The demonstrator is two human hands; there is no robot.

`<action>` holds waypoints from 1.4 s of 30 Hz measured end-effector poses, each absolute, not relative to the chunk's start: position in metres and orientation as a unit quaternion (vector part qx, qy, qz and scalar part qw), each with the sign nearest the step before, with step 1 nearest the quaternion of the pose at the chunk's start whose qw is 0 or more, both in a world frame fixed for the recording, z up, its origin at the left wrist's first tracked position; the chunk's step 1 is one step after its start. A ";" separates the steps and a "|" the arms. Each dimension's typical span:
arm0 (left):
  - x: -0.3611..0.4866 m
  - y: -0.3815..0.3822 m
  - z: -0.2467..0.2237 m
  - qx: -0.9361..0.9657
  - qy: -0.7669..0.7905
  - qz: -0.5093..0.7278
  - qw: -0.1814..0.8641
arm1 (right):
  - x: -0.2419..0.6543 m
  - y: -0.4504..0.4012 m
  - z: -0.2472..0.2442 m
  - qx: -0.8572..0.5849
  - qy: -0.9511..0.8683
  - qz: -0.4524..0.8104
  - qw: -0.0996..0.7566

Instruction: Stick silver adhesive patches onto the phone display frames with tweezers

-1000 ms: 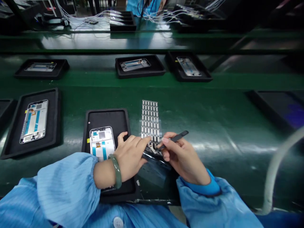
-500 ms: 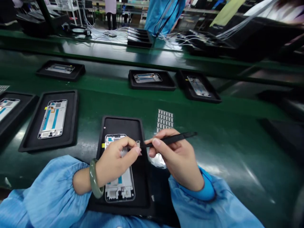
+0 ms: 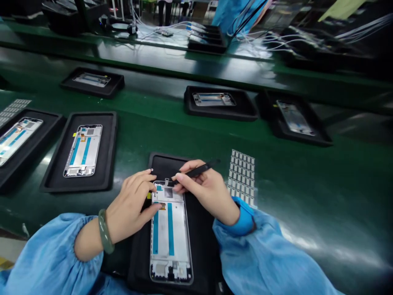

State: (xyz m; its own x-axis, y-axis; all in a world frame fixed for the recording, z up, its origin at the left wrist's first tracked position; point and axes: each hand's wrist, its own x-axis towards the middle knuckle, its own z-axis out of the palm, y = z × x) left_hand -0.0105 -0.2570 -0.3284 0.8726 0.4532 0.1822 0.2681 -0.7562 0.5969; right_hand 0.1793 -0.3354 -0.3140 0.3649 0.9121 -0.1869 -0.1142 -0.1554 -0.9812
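A silver phone frame (image 3: 178, 241) with blue strips lies in a black tray (image 3: 202, 254) in front of me. My left hand (image 3: 135, 200) rests at its upper left edge, fingers apart, the thumb near a small orange-brown flex connector (image 3: 162, 206). In my right hand (image 3: 202, 186) is a pair of black tweezers (image 3: 201, 169), held like a pen. Their tip points at a small pale piece (image 3: 166, 181) at the frame's top edge; whether they grip it I cannot tell. A yellow tab (image 3: 149, 196) sticks out beside my left fingers.
A sheet of small grey pieces (image 3: 241, 176) lies right of the tray. More black trays with phone frames stand at left (image 3: 107, 151), far left (image 3: 39, 143) and along the back (image 3: 245, 110). Behind them runs a raised ledge (image 3: 153, 61) with cables.
My left hand has left its pinch, spread its fingers and moved to the frame's upper left edge. My right hand has brought the tweezers and small piece to the frame's top; the view has shifted.
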 end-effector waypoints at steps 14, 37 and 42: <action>-0.010 -0.260 -0.328 0.935 0.186 0.151 0.262 | 0.178 -0.331 -0.324 -0.638 -0.342 0.472 0.503; 0.000 -0.274 -0.319 0.972 0.192 0.113 0.071 | 0.174 -0.335 -0.326 -0.658 -0.396 0.398 0.502; 0.002 -0.280 -0.320 0.967 0.219 0.107 0.071 | 0.176 -0.333 -0.322 -0.649 -0.334 0.382 0.567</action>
State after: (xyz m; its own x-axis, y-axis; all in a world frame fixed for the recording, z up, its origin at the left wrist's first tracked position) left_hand 0.0016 -0.2800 -0.3204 0.8807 0.4396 0.1766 0.4093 -0.8937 0.1839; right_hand 0.1760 -0.3333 -0.3222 0.4846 0.8669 -0.1168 -0.0001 -0.1334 -0.9911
